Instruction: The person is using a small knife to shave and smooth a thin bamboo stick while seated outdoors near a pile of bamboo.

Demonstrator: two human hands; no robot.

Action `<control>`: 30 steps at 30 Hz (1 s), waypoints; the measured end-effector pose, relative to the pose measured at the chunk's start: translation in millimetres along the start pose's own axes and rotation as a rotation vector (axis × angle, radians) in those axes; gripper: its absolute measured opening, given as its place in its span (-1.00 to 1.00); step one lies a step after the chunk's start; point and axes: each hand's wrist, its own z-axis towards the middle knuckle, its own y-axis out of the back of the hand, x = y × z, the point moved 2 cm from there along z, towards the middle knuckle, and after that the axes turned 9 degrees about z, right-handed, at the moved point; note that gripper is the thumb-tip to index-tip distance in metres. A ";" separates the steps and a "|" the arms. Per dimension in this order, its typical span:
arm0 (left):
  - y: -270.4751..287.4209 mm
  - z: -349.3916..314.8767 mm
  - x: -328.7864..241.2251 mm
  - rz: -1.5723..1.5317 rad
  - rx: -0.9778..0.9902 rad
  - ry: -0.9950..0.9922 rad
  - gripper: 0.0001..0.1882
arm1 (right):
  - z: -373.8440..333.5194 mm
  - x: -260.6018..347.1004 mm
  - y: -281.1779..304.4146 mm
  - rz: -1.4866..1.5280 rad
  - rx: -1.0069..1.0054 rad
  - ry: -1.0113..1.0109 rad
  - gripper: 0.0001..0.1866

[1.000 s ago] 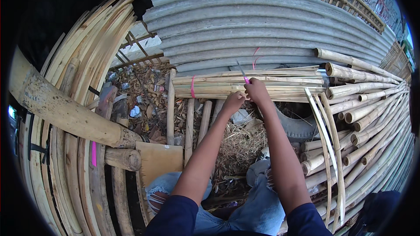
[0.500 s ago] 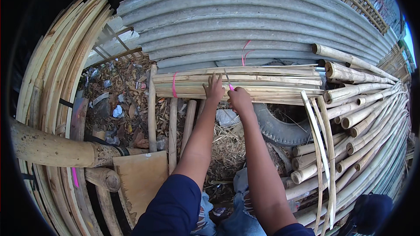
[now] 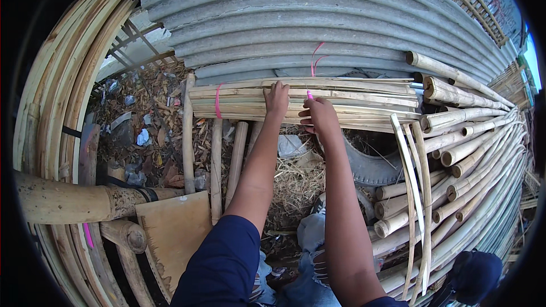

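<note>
A long bundle of split bamboo strips [image 3: 358, 99] lies crosswise before me, tied near its left end with a pink strap [image 3: 218, 102]. My left hand [image 3: 277, 101] is on the middle of the bundle, its fingers bent over the upper strips. Just to its right, my right hand [image 3: 320, 118] hovers over the near strips with its fingers apart. A pink handle [image 3: 309, 95] shows at the top of this hand, against the bundle; its blade cannot be seen. Behind the bundle a loose pink strap end [image 3: 314, 62] sticks up.
Bamboo poles [image 3: 449, 153] are stacked on the right, with several thin strips [image 3: 418, 193] leaning on them. An old tire [image 3: 369, 165] lies under the bundle. Corrugated sheets [image 3: 318, 17] rise behind. Tall split bamboo [image 3: 74, 79] and a thick horizontal pole [image 3: 68, 196] stand at left.
My right hand has loosened its fingers around the pink-handled knife, whose blade showed before. My left hand's fingers have drawn closer together on the strips. The view has shifted slightly.
</note>
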 end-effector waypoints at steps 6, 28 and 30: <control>-9.6 2.4 6.0 0.070 -0.045 -0.038 -0.81 | 2.7 -5.7 6.1 -0.059 0.019 -0.045 -0.65; 4.7 7.9 16.4 -0.053 -0.150 -0.232 -0.77 | 7.2 -9.1 -5.4 -0.156 0.085 0.025 -0.61; 2.4 7.3 12.9 -0.057 -0.159 -0.260 -0.82 | 7.7 -8.7 -6.0 -0.175 0.095 0.036 -0.60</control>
